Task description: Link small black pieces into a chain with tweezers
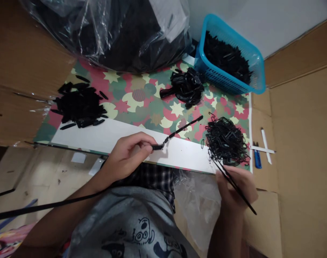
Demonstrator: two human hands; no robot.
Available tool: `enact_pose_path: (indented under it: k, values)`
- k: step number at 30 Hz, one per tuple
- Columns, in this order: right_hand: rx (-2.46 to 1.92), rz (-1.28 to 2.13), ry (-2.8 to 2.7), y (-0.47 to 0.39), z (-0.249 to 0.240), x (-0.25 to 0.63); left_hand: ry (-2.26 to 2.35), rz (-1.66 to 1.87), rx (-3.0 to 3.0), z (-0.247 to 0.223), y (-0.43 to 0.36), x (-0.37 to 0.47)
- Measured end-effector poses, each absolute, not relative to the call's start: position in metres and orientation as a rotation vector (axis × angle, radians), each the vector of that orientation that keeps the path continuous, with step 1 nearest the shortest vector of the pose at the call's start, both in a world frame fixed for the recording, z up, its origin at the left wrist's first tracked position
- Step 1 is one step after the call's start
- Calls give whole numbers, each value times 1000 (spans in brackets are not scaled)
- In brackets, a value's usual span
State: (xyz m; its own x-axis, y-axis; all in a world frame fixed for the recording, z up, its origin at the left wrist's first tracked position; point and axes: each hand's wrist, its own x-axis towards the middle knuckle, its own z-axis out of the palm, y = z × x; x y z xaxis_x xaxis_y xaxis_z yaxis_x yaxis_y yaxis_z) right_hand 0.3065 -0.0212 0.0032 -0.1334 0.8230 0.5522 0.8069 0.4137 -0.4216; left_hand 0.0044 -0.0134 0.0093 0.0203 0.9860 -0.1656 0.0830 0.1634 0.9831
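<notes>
Pinched between the thumb and fingers of my left hand (131, 154) is one end of a jointed black strip (182, 128), which reaches up and right over the table. My right hand (237, 184) is closed on black tweezers (235, 184), whose tips are at the lower left edge of a pile of small black wire clips (226, 141). A heap of flat black pieces (80, 105) lies on the left of the table. Behind the strip sits a cluster of shiny black pieces (189, 87).
A blue basket (228, 80) of black pieces stands at the back right, beside a large clear plastic bag (112, 39) with dark contents. Blue-handled cutters (257, 158) and white sticks (266, 145) lie right of the table (142, 118). Cardboard (306, 136) borders both sides.
</notes>
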Motion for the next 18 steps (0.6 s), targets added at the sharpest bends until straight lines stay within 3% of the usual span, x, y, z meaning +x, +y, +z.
enact_pose_path:
  k: [4, 13, 18]
  values:
    - [-1307, -125, -2067, -22, 5, 308, 1300, 1045, 1177, 9, -13, 4]
    - [-1583, 236, -1843, -44, -14, 317, 1289, 1064, 1172, 8, -16, 4]
    - [-1406, 352, -1545, -39, -6, 286, 1279, 1068, 1198, 7, -15, 4]
